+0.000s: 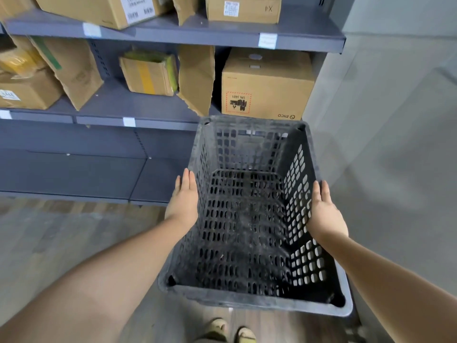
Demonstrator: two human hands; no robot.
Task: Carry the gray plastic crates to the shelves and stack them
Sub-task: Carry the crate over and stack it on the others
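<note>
A dark gray perforated plastic crate (247,219) hangs in the air in front of me, its open top facing me and its far end tilted toward the shelves. My left hand (184,198) presses flat against the crate's left side, fingers straight. My right hand (324,211) presses flat against the right rim and wall, fingers straight. The crate is empty inside. The gray metal shelving (74,169) stands just beyond it, and its lowest shelf sits left of the crate.
Cardboard boxes fill the upper shelves, among them a large box (267,85) with a red label right behind the crate. A gray wall (383,120) runs along the right. Wood-look floor (61,243) lies below, and my feet (230,330) show at the bottom.
</note>
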